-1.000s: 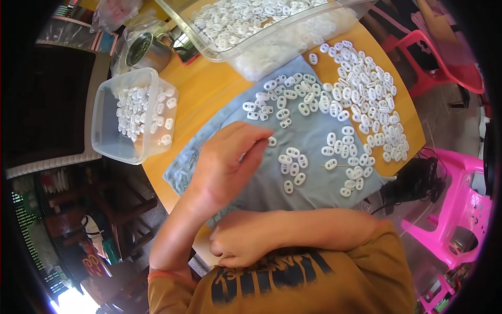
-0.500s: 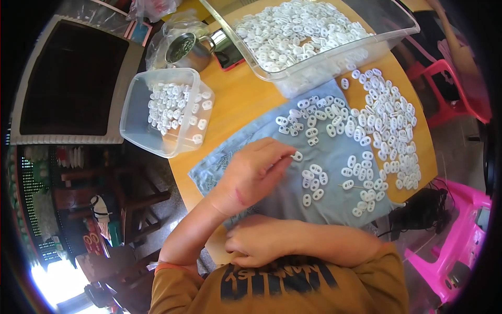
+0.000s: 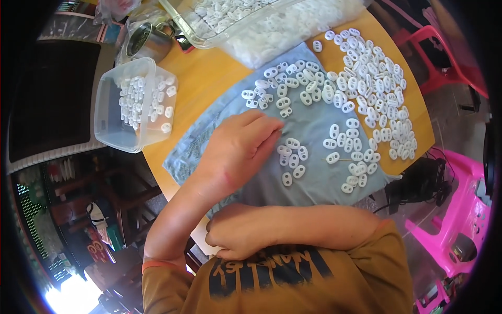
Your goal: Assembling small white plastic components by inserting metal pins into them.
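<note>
My left hand (image 3: 238,149) is over the grey-blue cloth (image 3: 230,118), its thumb and fingers pinched together. Whatever sits between the fingertips is hidden. Right beside it lies a small group of white two-holed plastic pieces (image 3: 293,154); a larger cluster of the same pieces (image 3: 306,78) spreads above. My right hand (image 3: 232,230) is curled closed against my body at the near edge, below the left forearm, and its fingers hide what they may hold. Further right on the cloth, one white piece (image 3: 333,157) lies across a thin stick, beside several others.
A large clear bin (image 3: 251,39) heaped with white pieces stands at the back. To the left are a smaller clear tub (image 3: 112,133), a metal cup (image 3: 154,44) and a dark screen (image 3: 52,99). Loose pieces (image 3: 387,99) cover the table's right side, near pink stools (image 3: 449,230).
The whole view has shifted, so the table appears higher and further left. A white piece seen at my left fingertips before is now out of sight. My right hand stays curled.
</note>
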{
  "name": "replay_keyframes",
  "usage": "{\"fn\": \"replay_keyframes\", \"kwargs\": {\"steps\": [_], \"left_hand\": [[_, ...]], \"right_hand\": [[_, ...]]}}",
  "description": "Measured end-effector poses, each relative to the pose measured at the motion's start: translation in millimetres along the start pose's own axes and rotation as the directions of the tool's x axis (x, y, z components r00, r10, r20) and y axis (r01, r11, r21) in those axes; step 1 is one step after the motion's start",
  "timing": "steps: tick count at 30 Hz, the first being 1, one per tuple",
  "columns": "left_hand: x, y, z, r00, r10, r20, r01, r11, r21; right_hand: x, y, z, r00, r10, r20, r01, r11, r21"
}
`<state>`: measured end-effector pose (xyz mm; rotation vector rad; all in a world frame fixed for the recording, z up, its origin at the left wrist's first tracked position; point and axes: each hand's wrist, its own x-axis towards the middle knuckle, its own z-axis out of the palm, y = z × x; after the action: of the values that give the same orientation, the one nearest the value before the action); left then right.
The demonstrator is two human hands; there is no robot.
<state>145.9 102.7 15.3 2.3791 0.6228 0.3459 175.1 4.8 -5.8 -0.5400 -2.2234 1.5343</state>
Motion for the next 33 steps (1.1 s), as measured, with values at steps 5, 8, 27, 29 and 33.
{"fn": "replay_keyframes", "kwargs": {"steps": [5,8,27,29,33], "left_hand": [[19.2,-5.2,16.5,0.996,0.054,-0.074,-0.039,0.979,0.199],[24.2,-3.6,18.4,0.999,-0.011,-0.043,0.021,0.973,0.231],[-126.4,-15.4,-18.0,0.555,-0.711,-0.433,0.014,0.528,-0.849],[-142.5,-22.6,-7.4,0.482,-0.770,-0.418,-0.050,0.452,-0.890],[-139.3,-30.7,-7.5,0.517,-0.737,-0.435,-0.117,0.442,-0.889]], "right_hand": [[-0.4,0.3,1.5,1.000,0.003,-0.011,-0.003,1.000,0.014],[-0.6,-0.3,1.8,1.000,0.009,0.002,-0.009,1.000,0.003],[-0.7,-0.4,-20.4,0.966,0.074,-0.249,-0.098,0.991,-0.087],[-2.1,1.6,-30.4,0.849,0.052,-0.526,-0.142,0.981,-0.132],[-12.7,6.6,-56.8,0.604,0.007,-0.797,-0.405,0.864,-0.300]]}}
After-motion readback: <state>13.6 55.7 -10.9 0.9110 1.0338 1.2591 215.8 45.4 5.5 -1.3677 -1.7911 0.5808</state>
